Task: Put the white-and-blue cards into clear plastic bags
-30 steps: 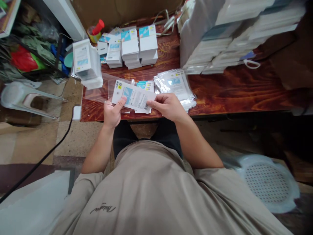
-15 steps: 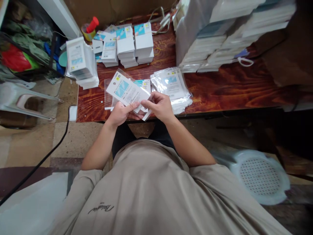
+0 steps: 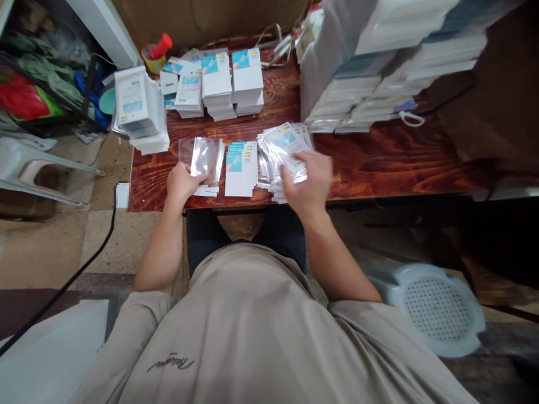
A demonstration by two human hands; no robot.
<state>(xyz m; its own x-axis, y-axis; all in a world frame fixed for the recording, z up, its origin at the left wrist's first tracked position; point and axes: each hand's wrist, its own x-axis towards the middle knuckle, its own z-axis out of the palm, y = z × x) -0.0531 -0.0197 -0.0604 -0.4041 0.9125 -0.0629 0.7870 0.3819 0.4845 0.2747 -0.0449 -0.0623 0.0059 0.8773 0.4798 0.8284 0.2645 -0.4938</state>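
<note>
My left hand (image 3: 183, 184) lies at the left edge of a small pile of clear plastic bags (image 3: 208, 157), its thumb stretched out across them and apart from the fingers. Over a pile of bagged printed cards (image 3: 283, 143) on the right is my right hand (image 3: 310, 178), slightly blurred, with thumb and fingers spread. The top bagged card lies askew on that pile. Between the two piles sits a stack of loose white-and-blue cards (image 3: 241, 174), fanned a little at the top.
Along the back of the wooden table (image 3: 379, 174) stand several card stacks (image 3: 217, 84) and a taller stack (image 3: 138, 106) at left. A roll of tape (image 3: 152, 60) holds a red object. Big wrapped bundles (image 3: 337, 84) rise at right. Plastic stools (image 3: 440, 308) flank the table.
The bagged card held in both hands has left them and now appears on the right pile. My hands have parted, the left to the empty bags, the right to the bagged cards.
</note>
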